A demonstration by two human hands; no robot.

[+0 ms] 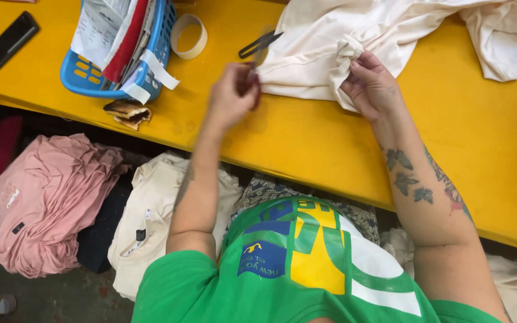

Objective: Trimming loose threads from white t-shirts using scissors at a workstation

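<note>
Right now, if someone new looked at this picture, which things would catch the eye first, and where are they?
First comes the bright yellow table, with a cream garment spread at its top right. The right hand pinches a bunched fold of that garment, while the left hand, blurred, is at its edge beside dark scissors. At the upper left stands a blue basket of papers, and pink clothes lie piled below the table.

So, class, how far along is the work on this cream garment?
Probably done: a pink pile and a cream pile lie below the table. In hand: the right hand pinches the cream garment; the blurred left hand is at its edge, near dark snips. Left: the rest lies unfolded.
</note>
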